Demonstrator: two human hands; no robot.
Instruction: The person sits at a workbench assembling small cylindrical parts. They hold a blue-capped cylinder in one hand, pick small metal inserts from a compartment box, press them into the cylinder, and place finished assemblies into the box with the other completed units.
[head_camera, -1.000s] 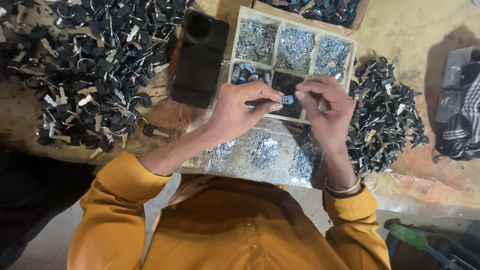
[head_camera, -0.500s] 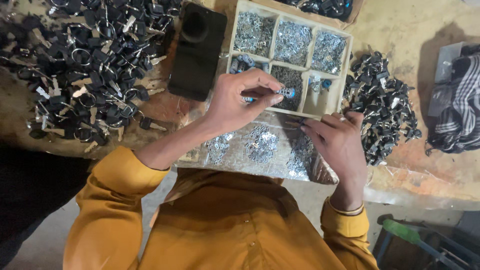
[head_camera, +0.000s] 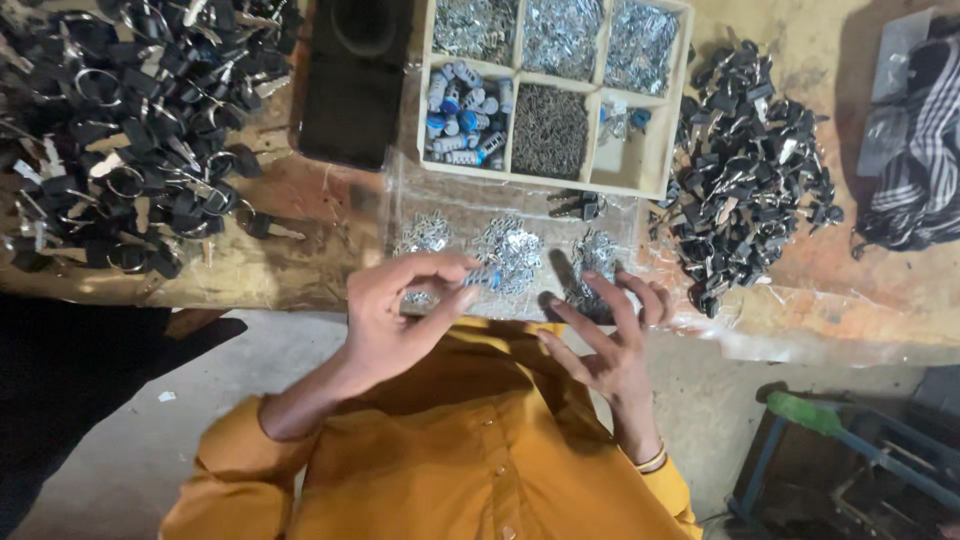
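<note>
Left hand (head_camera: 400, 320) pinches a small blue-tipped lock barrel (head_camera: 484, 276) above the plastic sheet (head_camera: 440, 205) (near its metal bits); right hand (head_camera: 610, 335) spread, empty. Fitting stage, I judge; next needs a piece picked.

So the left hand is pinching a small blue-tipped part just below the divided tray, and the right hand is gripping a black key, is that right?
Not quite. In the head view the right hand holds nothing; its fingers are spread open over the small metal pieces on the plastic sheet. The left hand does pinch the small blue-tipped part, below the divided tray.
</note>
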